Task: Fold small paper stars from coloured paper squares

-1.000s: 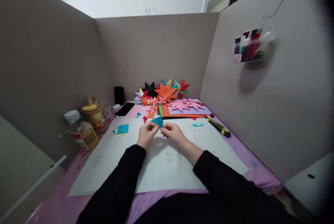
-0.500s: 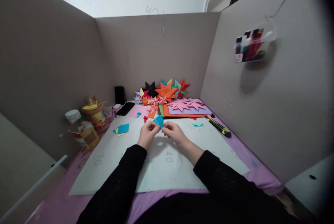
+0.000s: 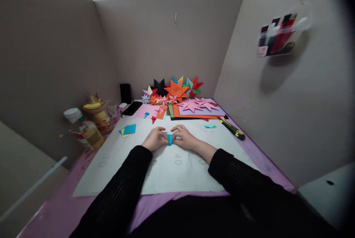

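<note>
Between my hands a small blue piece of folded paper (image 3: 169, 139) is pinched, low over the white sheet (image 3: 124, 178). My left hand (image 3: 155, 138) holds its left side with thumb and fingers. On the right side, my right hand (image 3: 183, 137) grips it the same way, fingers curled. Part of the paper is hidden behind the fingertips. To the left lie blue and yellow paper squares (image 3: 129, 129). A light turquoise folded piece (image 3: 210, 126) rests to the right of my hands.
Folded paper stars (image 3: 176, 90) stand at the back, with pink stars (image 3: 190, 105) on coloured sheets. A yellow-black utility knife (image 3: 232, 129) lies at right. Along the left wall are a bottle (image 3: 93, 135), a jar (image 3: 97, 114) and a phone (image 3: 132, 108). Grey partitions (image 3: 166, 45) enclose three sides.
The blue paper has come down toward the sheet and shows a smaller, narrower shape between my fingers. Both hands have lowered with it. The camera view has tilted downward.
</note>
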Action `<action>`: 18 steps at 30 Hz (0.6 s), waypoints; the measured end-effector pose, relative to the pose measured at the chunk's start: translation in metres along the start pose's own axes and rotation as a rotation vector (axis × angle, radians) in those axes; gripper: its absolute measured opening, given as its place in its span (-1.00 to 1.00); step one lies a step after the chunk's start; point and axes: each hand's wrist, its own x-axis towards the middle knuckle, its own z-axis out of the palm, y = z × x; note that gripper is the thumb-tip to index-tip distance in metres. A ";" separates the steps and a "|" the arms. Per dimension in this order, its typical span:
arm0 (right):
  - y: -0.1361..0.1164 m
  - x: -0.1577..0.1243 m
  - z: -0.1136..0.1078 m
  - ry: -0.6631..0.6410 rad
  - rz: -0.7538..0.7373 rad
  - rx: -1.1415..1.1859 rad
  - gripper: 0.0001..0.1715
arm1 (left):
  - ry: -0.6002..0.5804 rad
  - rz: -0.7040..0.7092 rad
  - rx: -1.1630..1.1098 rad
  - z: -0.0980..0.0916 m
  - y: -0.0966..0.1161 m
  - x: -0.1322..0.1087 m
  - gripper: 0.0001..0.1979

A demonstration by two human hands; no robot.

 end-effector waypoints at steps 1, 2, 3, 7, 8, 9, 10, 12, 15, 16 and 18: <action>0.000 -0.001 0.000 0.001 -0.012 -0.001 -0.97 | -0.002 0.034 0.060 -0.002 -0.001 -0.001 -0.90; 0.000 -0.002 -0.001 -0.002 -0.028 0.008 -0.98 | -0.015 0.066 0.102 -0.004 -0.001 -0.002 -0.91; 0.000 -0.004 -0.002 -0.009 -0.047 0.029 -0.98 | -0.034 0.098 0.125 -0.006 -0.001 -0.003 -0.92; 0.000 -0.010 -0.006 -0.071 -0.115 0.217 -0.85 | -0.204 0.190 0.047 -0.010 0.001 -0.008 -0.94; 0.001 -0.011 -0.006 -0.090 -0.121 0.266 -0.82 | -0.240 0.198 0.014 -0.011 0.002 -0.009 -0.92; 0.002 -0.013 -0.006 -0.108 -0.120 0.303 -0.80 | -0.263 0.199 -0.016 -0.011 0.002 -0.010 -0.89; 0.004 -0.014 -0.006 -0.125 -0.113 0.326 -0.80 | -0.274 0.197 -0.041 -0.011 0.002 -0.011 -0.87; 0.006 -0.015 -0.007 -0.156 -0.091 0.346 -0.84 | -0.287 0.183 -0.082 -0.012 0.003 -0.011 -0.84; 0.007 -0.014 -0.008 -0.187 -0.055 0.382 -0.89 | -0.280 0.156 -0.130 -0.012 0.003 -0.009 -0.83; 0.007 -0.014 -0.009 -0.191 -0.044 0.391 -0.89 | -0.273 0.152 -0.137 -0.011 0.004 -0.009 -0.83; 0.006 -0.012 -0.009 -0.195 -0.028 0.391 -0.90 | -0.267 0.149 -0.126 -0.010 0.005 -0.007 -0.82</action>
